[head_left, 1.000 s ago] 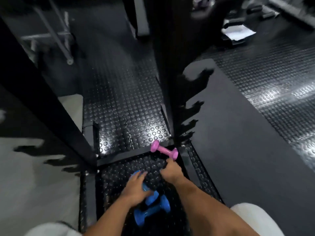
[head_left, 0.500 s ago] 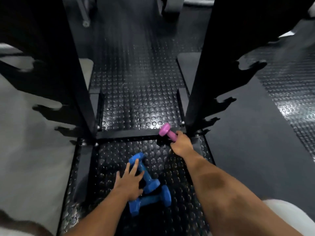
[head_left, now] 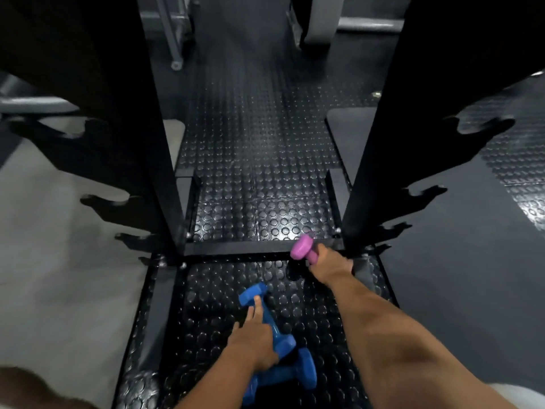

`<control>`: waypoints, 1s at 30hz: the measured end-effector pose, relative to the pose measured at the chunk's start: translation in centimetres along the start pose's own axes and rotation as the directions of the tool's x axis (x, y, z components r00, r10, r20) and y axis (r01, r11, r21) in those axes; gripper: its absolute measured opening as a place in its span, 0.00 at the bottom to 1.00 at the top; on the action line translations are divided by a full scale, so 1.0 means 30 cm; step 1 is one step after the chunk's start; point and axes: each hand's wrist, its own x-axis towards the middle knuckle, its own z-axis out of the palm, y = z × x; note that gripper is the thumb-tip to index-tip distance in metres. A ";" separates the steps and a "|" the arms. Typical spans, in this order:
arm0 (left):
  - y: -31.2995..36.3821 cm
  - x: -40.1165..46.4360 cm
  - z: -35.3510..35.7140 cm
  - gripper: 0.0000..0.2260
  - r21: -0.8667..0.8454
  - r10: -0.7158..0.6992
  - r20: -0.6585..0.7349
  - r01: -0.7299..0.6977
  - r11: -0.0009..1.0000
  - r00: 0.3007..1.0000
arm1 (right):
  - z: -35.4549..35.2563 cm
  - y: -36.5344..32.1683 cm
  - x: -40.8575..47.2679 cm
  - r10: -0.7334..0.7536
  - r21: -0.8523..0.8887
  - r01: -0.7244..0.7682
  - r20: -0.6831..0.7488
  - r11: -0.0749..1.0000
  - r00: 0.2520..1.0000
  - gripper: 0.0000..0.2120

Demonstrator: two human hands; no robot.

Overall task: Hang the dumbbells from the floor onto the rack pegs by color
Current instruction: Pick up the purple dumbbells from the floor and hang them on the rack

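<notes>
A pink dumbbell (head_left: 301, 246) is gripped at its handle by my right hand (head_left: 330, 265), just above the rack's low crossbar; only its left head shows. My left hand (head_left: 256, 338) wraps around the handle of a blue dumbbell (head_left: 267, 317) lying on the studded mat. A second blue dumbbell (head_left: 290, 376) lies behind it, nearer me, partly covered by my left wrist. The black rack's two uprights (head_left: 380, 137) rise on both sides, with hooked pegs (head_left: 424, 193) jutting outward; the pegs in view hold nothing.
The rack's base frame (head_left: 236, 247) borders the studded black mat (head_left: 259, 208). A pale floor patch lies left, a smooth dark mat (head_left: 460, 276) right. Grey metal gym equipment (head_left: 174, 33) stands at the back. White shorts show at the lower corners.
My left hand has closed around the blue dumbbell's handle where its fingers were spread over it. My right hand keeps its hold on the pink dumbbell. The view has tilted down toward the rack base.
</notes>
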 end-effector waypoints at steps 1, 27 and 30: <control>0.015 -0.008 -0.009 0.18 -0.018 -0.012 0.014 0.012 1.000 1.000 | 0.001 -0.011 -0.015 -0.031 -0.023 0.032 0.032 0.999 0.999 0.17; 0.282 -1.796 -0.997 0.42 -0.462 0.096 -0.717 -0.575 0.675 0.690 | -1.254 -0.510 -1.675 -0.476 0.856 0.353 -0.148 0.378 0.867 0.12; 0.344 -2.106 -1.072 0.42 -0.498 0.005 -0.766 -0.598 0.628 0.643 | -1.445 -0.572 -1.909 -0.468 0.871 0.362 -0.181 0.333 0.865 0.14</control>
